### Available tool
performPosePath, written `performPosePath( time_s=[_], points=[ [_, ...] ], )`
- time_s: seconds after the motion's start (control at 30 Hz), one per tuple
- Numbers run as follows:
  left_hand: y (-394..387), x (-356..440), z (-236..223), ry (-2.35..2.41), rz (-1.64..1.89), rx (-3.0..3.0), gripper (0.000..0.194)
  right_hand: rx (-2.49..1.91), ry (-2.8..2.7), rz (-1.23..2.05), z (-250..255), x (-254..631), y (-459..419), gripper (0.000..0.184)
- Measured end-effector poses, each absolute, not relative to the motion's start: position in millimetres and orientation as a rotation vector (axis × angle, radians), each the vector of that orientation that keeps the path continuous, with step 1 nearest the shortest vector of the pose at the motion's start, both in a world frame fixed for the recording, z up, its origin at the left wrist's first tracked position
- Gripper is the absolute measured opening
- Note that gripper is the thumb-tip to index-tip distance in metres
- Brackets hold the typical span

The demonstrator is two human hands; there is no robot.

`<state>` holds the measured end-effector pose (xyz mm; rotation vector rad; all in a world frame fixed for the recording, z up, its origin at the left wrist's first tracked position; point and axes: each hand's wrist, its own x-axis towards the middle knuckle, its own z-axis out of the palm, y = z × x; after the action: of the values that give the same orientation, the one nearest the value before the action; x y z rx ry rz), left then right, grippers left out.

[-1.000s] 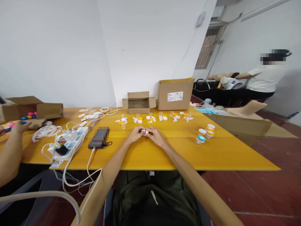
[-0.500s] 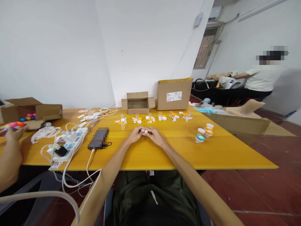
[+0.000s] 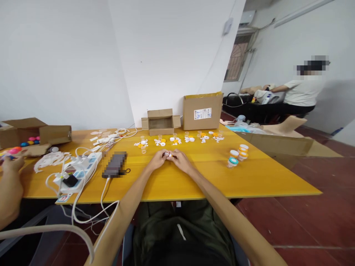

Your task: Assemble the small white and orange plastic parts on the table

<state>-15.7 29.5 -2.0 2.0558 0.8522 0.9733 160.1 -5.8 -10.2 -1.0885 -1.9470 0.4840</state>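
Over the middle of the yellow table, my left hand [image 3: 158, 160] and my right hand [image 3: 181, 161] meet at the fingertips. Both are closed around a small white piece [image 3: 168, 154], mostly covered by the fingers, so its exact kind cannot be made out. Beyond them runs a row of small groups of white loose parts [image 3: 160, 142], orange rings [image 3: 163, 140] and white discs [image 3: 191, 139]. Small clear cups [image 3: 143, 149] stand among these groups. To the right are lidded clear jars, one with a teal lid [image 3: 233, 160] and several with white and orange lids [image 3: 243, 148].
An open small carton [image 3: 161, 131] and a taller cardboard box [image 3: 202, 112] stand against the wall. A phone [image 3: 115, 165], a power strip [image 3: 83, 173] and cables lie left. Another person's hand [image 3: 12, 164] is near coloured balls [image 3: 31, 140]. A person [image 3: 302, 92] sits at the far right.
The view has turned slightly to the right, so the surroundings sit a little further left. My hands stay together around the small white piece, with only slight finger movement.
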Motion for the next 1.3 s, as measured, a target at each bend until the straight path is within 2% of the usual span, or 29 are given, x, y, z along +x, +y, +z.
performPosePath(
  time_s=[0.6, 1.3],
  points=[
    [28.8, -11.1, -2.6, 0.877, 0.996, 2.058, 0.012, -1.145, -1.931, 0.474, -12.6, 159.2, -4.3, 0.014],
    [31.7, -14.9, -0.7, 0.93, 1.096, 1.955, 0.009, -1.185, -1.784, 0.501, -11.2, 159.3, -1.3, 0.018]
  ],
)
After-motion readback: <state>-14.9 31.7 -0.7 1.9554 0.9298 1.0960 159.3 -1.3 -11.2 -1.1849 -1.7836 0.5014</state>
